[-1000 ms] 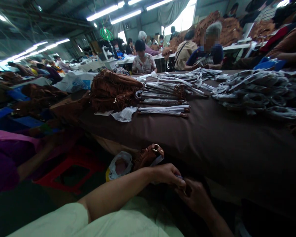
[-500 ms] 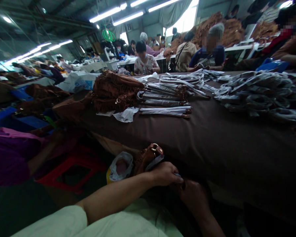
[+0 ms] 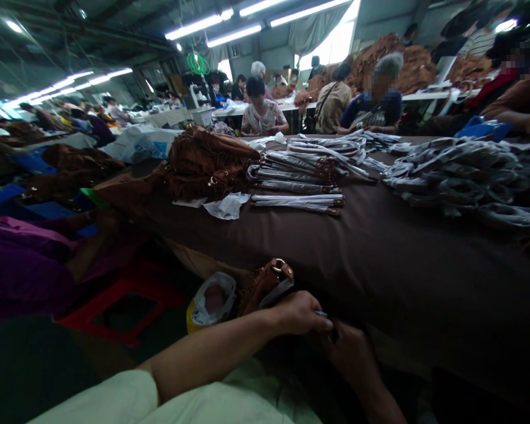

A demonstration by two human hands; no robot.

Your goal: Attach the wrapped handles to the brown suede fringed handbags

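My left hand (image 3: 298,312) and my right hand (image 3: 351,356) meet below the near edge of the brown-covered table (image 3: 380,259). The left hand's fingers are pinched closed on a small thing I cannot make out, next to a brown strap end with a metal ring (image 3: 279,271) and a pale wrapping. My right hand is in shadow under the table edge; its fingers curl toward the same spot and what they hold is hidden.
On the table lie a heap of brown fringed bags (image 3: 205,162), rows of wrapped straps (image 3: 298,176) and a bigger pile of wrapped straps (image 3: 463,171). A red stool (image 3: 119,306) and a plastic bag (image 3: 207,297) sit at the left below. Other people work at far tables.
My two hands stay together under the table edge, shifting only slightly. The view has moved a little.
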